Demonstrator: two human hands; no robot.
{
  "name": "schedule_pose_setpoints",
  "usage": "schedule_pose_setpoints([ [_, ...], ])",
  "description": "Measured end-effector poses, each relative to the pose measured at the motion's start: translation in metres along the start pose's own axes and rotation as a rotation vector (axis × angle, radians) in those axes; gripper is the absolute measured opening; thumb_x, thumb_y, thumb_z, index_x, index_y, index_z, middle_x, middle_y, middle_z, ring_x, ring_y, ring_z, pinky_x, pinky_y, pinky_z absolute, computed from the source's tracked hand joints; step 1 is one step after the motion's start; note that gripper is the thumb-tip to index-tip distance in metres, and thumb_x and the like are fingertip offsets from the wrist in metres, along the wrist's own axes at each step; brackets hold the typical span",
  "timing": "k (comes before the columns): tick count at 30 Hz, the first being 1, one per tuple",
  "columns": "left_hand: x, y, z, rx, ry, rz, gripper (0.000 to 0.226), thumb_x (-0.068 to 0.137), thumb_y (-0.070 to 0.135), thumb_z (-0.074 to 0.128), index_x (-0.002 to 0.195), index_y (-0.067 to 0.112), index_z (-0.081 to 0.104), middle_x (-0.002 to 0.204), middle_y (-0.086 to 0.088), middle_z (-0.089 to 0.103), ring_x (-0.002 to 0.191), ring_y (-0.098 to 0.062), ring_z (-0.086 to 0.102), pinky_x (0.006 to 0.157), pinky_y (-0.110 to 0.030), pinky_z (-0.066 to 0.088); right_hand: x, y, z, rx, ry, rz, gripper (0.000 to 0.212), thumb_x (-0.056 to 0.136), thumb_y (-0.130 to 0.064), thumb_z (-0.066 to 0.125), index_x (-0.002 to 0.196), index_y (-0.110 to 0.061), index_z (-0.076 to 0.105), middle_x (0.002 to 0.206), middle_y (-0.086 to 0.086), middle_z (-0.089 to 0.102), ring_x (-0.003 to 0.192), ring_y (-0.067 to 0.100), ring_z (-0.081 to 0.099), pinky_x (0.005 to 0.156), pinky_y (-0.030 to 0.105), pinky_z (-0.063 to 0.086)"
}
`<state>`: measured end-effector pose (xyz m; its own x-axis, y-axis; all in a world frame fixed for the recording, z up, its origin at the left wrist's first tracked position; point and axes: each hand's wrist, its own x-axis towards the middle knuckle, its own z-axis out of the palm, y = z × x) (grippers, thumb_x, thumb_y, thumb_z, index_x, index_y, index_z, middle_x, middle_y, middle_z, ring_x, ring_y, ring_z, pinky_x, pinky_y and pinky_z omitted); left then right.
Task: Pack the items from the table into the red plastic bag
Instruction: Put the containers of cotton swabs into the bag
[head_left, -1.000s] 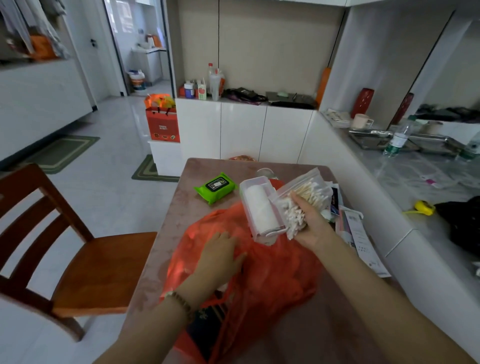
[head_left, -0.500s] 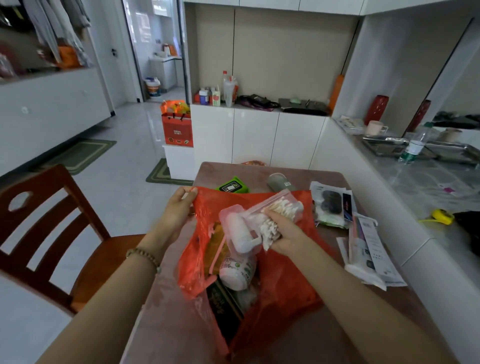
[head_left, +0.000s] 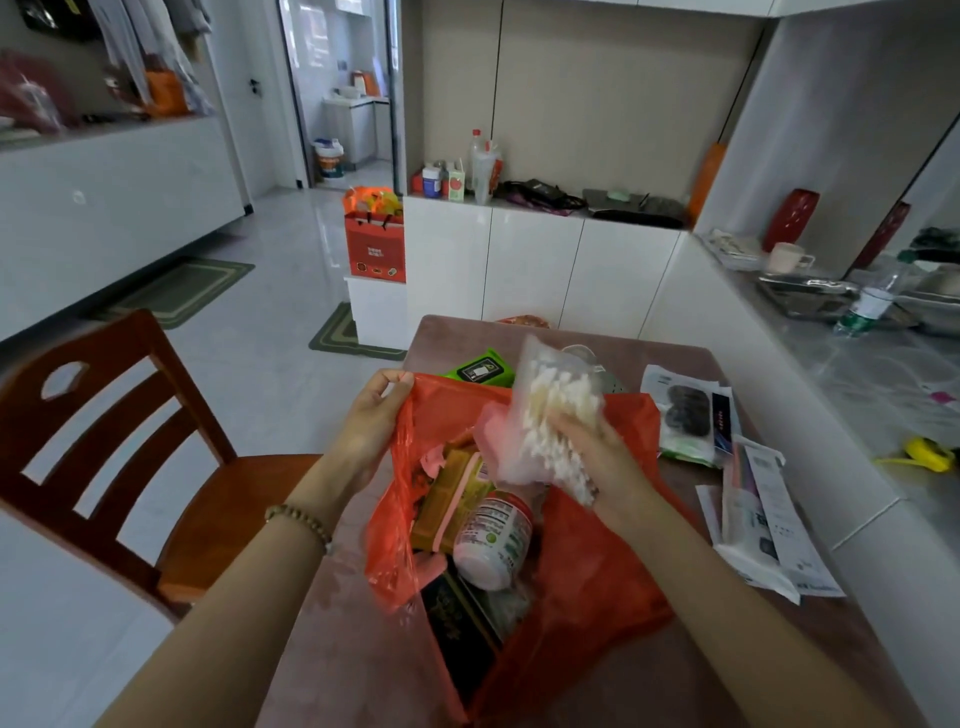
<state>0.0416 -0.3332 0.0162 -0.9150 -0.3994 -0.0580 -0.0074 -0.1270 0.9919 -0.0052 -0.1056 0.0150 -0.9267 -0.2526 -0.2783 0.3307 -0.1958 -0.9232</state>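
The red plastic bag (head_left: 587, 577) lies open on the brown table (head_left: 363, 665). My left hand (head_left: 371, 415) pinches its far left rim and holds the mouth up. My right hand (head_left: 597, 457) grips a clear pouch of cotton swabs (head_left: 558, 400) together with a pale pink case (head_left: 501, 447), blurred, tilted over the bag's mouth. Inside the bag lie a white bottle with a green label (head_left: 493, 540), a yellow packet (head_left: 452, 499) and a dark flat pack (head_left: 457, 623). A green wipes pack (head_left: 478, 370) sits on the table behind the bag.
A packet with a dark eye mask (head_left: 685, 410) and long paper-wrapped packets (head_left: 763, 525) lie on the table to the right. A wooden chair (head_left: 135, 457) stands at the left. A white counter (head_left: 883, 395) with a yellow tape measure (head_left: 930, 453) runs along the right.
My right hand has tipped the swab pouch and pink case upright and lower over the bag's mouth. My left hand still holds the rim up, after lifting it a second ago.
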Motion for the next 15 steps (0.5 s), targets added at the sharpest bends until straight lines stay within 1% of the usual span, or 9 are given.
schedule_pose_setpoints([
  [2, 0.0, 0.001, 0.0, -0.023, -0.028, -0.008, 0.019, 0.099, 0.025, 0.044, 0.082, 0.02, 0.051, 0.046, 0.01, 0.055, 0.037, 0.0, 0.049, 0.037, -0.014, 0.042, -0.003, 0.005, 0.013, -0.152, -0.139, 0.095, 0.038, 0.082, -0.018, 0.07, 0.118, -0.019, 0.061, 0.101, 0.003, 0.074, 0.09, 0.018, 0.07, 0.082, 0.036, 0.056],
  [3, -0.001, 0.001, 0.0, -0.04, -0.037, -0.013, 0.019, 0.1, 0.024, 0.043, 0.084, 0.019, 0.051, 0.044, 0.01, 0.055, 0.036, 0.0, 0.049, 0.037, -0.013, 0.042, -0.002, 0.01, 0.02, -0.253, -0.17, 0.149, 0.045, 0.079, -0.023, 0.073, 0.121, -0.019, 0.059, 0.104, 0.002, 0.073, 0.093, 0.018, 0.07, 0.086, 0.037, 0.055],
  [5, -0.001, 0.001, -0.001, -0.073, -0.039, -0.025, 0.017, 0.1, 0.022, 0.042, 0.086, 0.018, 0.051, 0.042, 0.01, 0.054, 0.035, 0.0, 0.049, 0.037, -0.013, 0.042, 0.005, 0.021, 0.034, -0.392, -0.175, 0.217, 0.066, 0.072, -0.032, 0.076, 0.13, -0.021, 0.047, 0.119, 0.003, 0.066, 0.106, 0.022, 0.065, 0.095, 0.042, 0.052],
  [7, 0.0, 0.0, -0.002, -0.086, -0.04, -0.028, 0.016, 0.1, 0.022, 0.042, 0.087, 0.018, 0.051, 0.045, 0.009, 0.054, 0.036, 0.0, 0.049, 0.037, -0.014, 0.042, 0.011, 0.028, 0.047, -0.428, -0.177, 0.197, 0.065, 0.073, -0.029, 0.072, 0.129, -0.027, 0.039, 0.127, 0.004, 0.056, 0.112, 0.026, 0.059, 0.097, 0.046, 0.05],
  [8, 0.001, -0.001, -0.002, -0.089, -0.043, -0.024, 0.016, 0.1, 0.022, 0.043, 0.087, 0.018, 0.051, 0.048, 0.008, 0.055, 0.038, -0.001, 0.05, 0.038, -0.014, 0.044, 0.013, 0.03, 0.052, -0.435, -0.186, 0.18, 0.072, 0.075, -0.027, 0.07, 0.137, -0.028, 0.033, 0.13, 0.005, 0.053, 0.113, 0.026, 0.058, 0.097, 0.045, 0.05],
  [10, 0.003, -0.003, -0.002, -0.075, -0.05, -0.018, 0.016, 0.099, 0.024, 0.045, 0.087, 0.018, 0.052, 0.053, 0.006, 0.056, 0.042, -0.002, 0.052, 0.042, -0.015, 0.046, 0.014, 0.03, 0.058, -0.45, -0.201, 0.154, 0.067, 0.083, -0.021, 0.065, 0.139, -0.026, 0.029, 0.131, 0.008, 0.052, 0.112, 0.025, 0.059, 0.091, 0.039, 0.054],
  [12, 0.006, -0.004, -0.004, -0.043, -0.061, -0.015, 0.016, 0.098, 0.026, 0.046, 0.086, 0.019, 0.054, 0.059, 0.003, 0.057, 0.048, -0.006, 0.053, 0.046, -0.017, 0.049, 0.014, 0.024, 0.055, -0.505, -0.195, 0.108, 0.055, 0.085, -0.019, 0.064, 0.133, -0.023, 0.038, 0.127, 0.01, 0.057, 0.105, 0.022, 0.063, 0.079, 0.031, 0.057],
  [13, 0.01, -0.006, -0.006, -0.024, -0.067, -0.013, 0.017, 0.098, 0.028, 0.047, 0.085, 0.02, 0.055, 0.063, 0.0, 0.057, 0.052, -0.01, 0.054, 0.05, -0.021, 0.049, 0.014, 0.02, 0.05, -0.536, -0.184, 0.068, 0.049, 0.085, -0.018, 0.065, 0.129, -0.02, 0.045, 0.125, 0.011, 0.058, 0.099, 0.02, 0.065, 0.073, 0.028, 0.058],
  [15, 0.016, -0.01, -0.01, 0.024, -0.064, -0.019, 0.018, 0.097, 0.03, 0.048, 0.084, 0.02, 0.057, 0.068, -0.004, 0.058, 0.057, -0.015, 0.053, 0.055, -0.026, 0.047, 0.018, 0.008, 0.039, -0.556, -0.167, 0.002, 0.036, 0.085, -0.015, 0.064, 0.12, -0.017, 0.056, 0.119, 0.011, 0.062, 0.093, 0.019, 0.065, 0.069, 0.024, 0.056],
])
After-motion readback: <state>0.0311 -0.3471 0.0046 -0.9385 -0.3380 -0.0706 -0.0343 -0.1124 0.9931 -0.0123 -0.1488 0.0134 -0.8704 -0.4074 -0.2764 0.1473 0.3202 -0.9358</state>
